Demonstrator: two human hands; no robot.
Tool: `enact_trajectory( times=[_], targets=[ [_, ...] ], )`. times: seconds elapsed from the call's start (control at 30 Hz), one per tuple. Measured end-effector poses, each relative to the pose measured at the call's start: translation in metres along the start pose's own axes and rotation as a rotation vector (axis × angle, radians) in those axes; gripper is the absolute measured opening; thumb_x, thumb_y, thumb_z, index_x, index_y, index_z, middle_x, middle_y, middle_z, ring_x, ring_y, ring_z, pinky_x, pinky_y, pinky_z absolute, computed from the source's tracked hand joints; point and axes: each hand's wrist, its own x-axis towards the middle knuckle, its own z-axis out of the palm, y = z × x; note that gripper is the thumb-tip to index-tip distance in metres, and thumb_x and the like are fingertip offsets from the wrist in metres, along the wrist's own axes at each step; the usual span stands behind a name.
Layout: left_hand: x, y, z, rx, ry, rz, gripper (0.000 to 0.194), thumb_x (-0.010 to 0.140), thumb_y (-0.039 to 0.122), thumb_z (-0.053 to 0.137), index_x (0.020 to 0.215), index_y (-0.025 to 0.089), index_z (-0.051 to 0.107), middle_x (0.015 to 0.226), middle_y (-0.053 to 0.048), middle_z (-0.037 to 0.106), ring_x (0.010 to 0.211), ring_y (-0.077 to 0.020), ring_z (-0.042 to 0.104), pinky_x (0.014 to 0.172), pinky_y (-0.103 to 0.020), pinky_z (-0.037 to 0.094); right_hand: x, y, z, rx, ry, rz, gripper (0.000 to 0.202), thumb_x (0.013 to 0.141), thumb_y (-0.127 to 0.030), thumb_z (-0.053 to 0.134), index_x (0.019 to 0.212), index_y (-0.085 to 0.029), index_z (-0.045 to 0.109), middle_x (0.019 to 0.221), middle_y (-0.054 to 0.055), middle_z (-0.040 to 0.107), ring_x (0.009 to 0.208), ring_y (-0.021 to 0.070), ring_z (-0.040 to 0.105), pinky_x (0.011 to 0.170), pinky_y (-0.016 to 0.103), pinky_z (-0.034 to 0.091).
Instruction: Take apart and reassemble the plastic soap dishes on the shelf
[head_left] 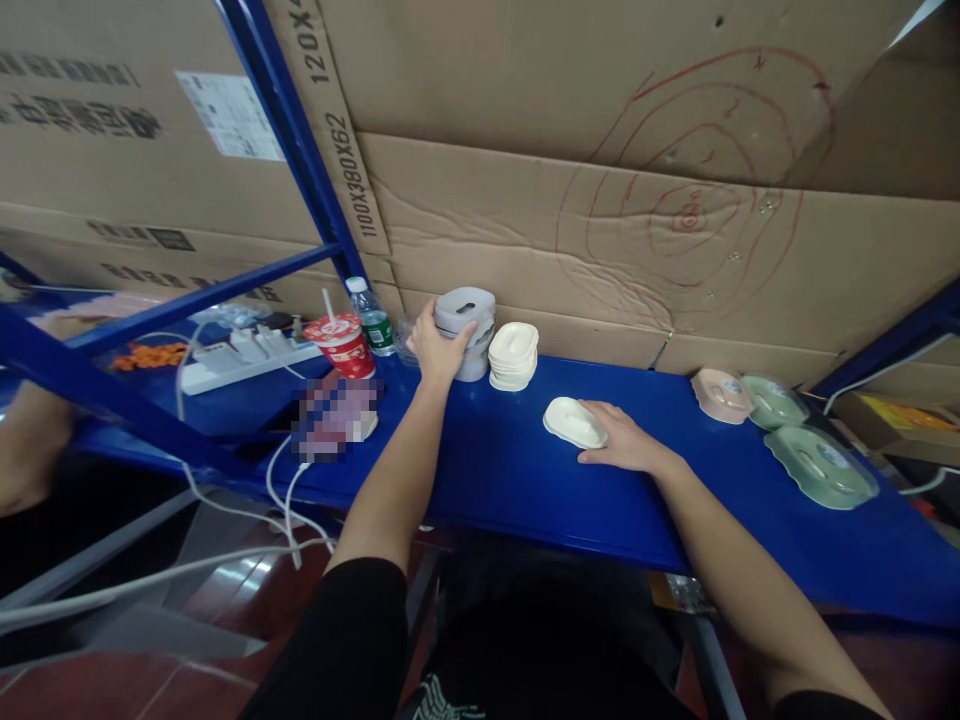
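Observation:
At the upper end of a stack of grey oval plastic pieces [472, 366], my left hand [439, 345] has its thumb and fingers around the top grey piece [466, 308], which has a dark slot. Just right of it stands a short stack of cream oval dishes [513, 372]. A single cream dish [574, 421] sits nearer the front of the table, and my right hand [621, 440] grips its right end between thumb and fingers. The undersides of both held pieces are hidden.
On the blue table [510, 480], a pink dish [721, 396] and two green dishes [821, 466] lie at right. Left stand a red cup [346, 350], a bottle [375, 325] and a power strip [251, 362]. Blue shelf posts and white cables cross there. Another person's arm [34, 445] is far left.

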Motion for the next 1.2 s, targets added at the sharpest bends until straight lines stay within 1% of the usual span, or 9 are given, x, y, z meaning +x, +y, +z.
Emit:
enact_trajectory(
  times=[0.47,0.6,0.67,0.73,0.8,0.87,0.93,1.07,1.2],
  targets=[
    [-0.006,-0.006,0.000,-0.010,-0.064,0.046,0.101,0.080,0.051,0.084,0.165,0.020,0.040,0.166,-0.023,0.046,0.155,-0.0418,0.043,0.127,-0.059,0.034,-0.002,0.009,-0.003,0.008,-0.003,0.041,0.102,0.078,-0.061,0.085,0.166,-0.031,0.042,0.164,0.016,0.054,0.152,0.0460,0.049,0.125,0.074,0.032],
    [-0.012,0.000,-0.003,-0.016,0.076,0.132,0.085,0.086,0.049,0.078,0.158,0.017,0.047,0.162,-0.022,0.050,0.156,-0.0398,0.041,0.129,-0.057,0.031,0.001,-0.002,-0.009,0.072,0.142,0.026,0.097,0.079,-0.056,0.084,0.163,-0.026,0.045,0.161,0.018,0.055,0.150,0.0412,0.052,0.124,0.065,0.040],
    [-0.023,0.011,-0.002,-0.058,0.110,0.246,0.065,0.092,0.047,0.070,0.147,0.015,0.057,0.150,-0.021,0.061,0.146,-0.0365,0.053,0.125,-0.054,0.037,0.004,-0.010,-0.011,0.091,0.263,0.058,0.094,0.079,-0.059,0.084,0.160,-0.026,0.048,0.158,0.017,0.058,0.147,0.0415,0.054,0.123,0.065,0.041],
    [-0.043,0.029,0.001,-0.140,-0.022,0.388,0.048,0.098,0.045,0.062,0.135,0.015,0.065,0.123,-0.016,0.074,0.120,-0.0305,0.069,0.112,-0.049,0.050,0.006,-0.017,-0.012,0.107,0.388,0.093,0.093,0.078,-0.064,0.083,0.157,-0.026,0.051,0.154,0.017,0.061,0.143,0.0427,0.057,0.121,0.066,0.043],
    [-0.071,0.051,0.008,-0.233,-0.341,0.555,0.044,0.101,0.046,0.060,0.133,0.018,0.067,0.098,-0.008,0.078,0.089,-0.0234,0.074,0.093,-0.041,0.058,0.009,-0.021,-0.011,0.127,0.515,0.125,0.093,0.077,-0.069,0.083,0.153,-0.024,0.055,0.150,0.018,0.063,0.140,0.0435,0.059,0.120,0.066,0.044],
    [-0.101,0.071,0.014,-0.287,-0.705,0.728,0.049,0.100,0.043,0.063,0.145,0.022,0.062,0.096,-0.004,0.079,0.085,-0.0212,0.075,0.084,-0.036,0.060,0.011,-0.022,-0.008,0.158,0.616,0.164,0.092,0.075,-0.073,0.083,0.149,-0.022,0.059,0.145,0.020,0.065,0.136,0.0433,0.061,0.118,0.066,0.045],
    [-0.125,0.085,0.021,-0.252,-0.860,0.847,0.057,0.096,0.033,0.068,0.151,0.023,0.058,0.108,-0.005,0.080,0.094,-0.0237,0.077,0.087,-0.037,0.060,0.013,-0.022,-0.001,0.208,0.669,0.210,0.092,0.075,-0.077,0.080,0.146,-0.021,0.062,0.142,0.020,0.066,0.133,0.0428,0.062,0.117,0.067,0.046],
    [-0.140,0.090,0.029,-0.156,-0.738,0.832,0.060,0.090,0.038,0.082,0.144,0.019,0.063,0.129,-0.013,0.076,0.116,-0.0312,0.074,0.101,-0.043,0.059,0.017,-0.023,0.013,0.325,0.645,0.158,0.101,0.077,-0.085,0.074,0.154,-0.023,0.056,0.153,0.021,0.058,0.141,0.0438,0.057,0.117,0.067,0.048],
    [-0.110,0.073,0.028,-0.228,-0.524,0.643,0.055,0.087,0.042,0.088,0.131,0.016,0.067,0.121,-0.014,0.076,0.102,-0.0259,0.075,0.094,-0.039,0.060,0.016,-0.031,0.016,0.352,0.525,-0.034,0.106,0.085,-0.081,0.072,0.171,-0.034,0.030,0.171,0.017,0.038,0.147,0.0422,0.054,0.115,0.064,0.054]
  ],
)
